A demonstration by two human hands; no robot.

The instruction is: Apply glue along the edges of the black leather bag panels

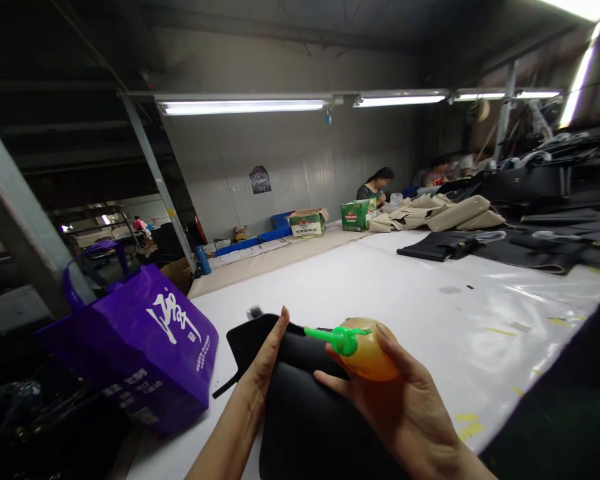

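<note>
My right hand (400, 393) is wrapped round an orange squeeze bottle (373, 357) with a bright green nozzle, tilted so that the nozzle points left. Below the bottle, a finger of this hand reaches the black leather-like piece (305, 407). At the left, my left hand (267, 357) grips that black piece, thumb on top and the other fingers hidden beneath it. The piece is bent, with a narrow strap-like end sticking out at the left. The nozzle tip hangs over its upper part; whether it touches cannot be seen.
A purple bag (180, 360) stands left on the white table (360, 280). Black pieces (440, 245) and beige pieces (440, 213) lie at the back right. Two cartons, one a green box (355, 217), stand behind. A person (373, 187) sits beyond the table.
</note>
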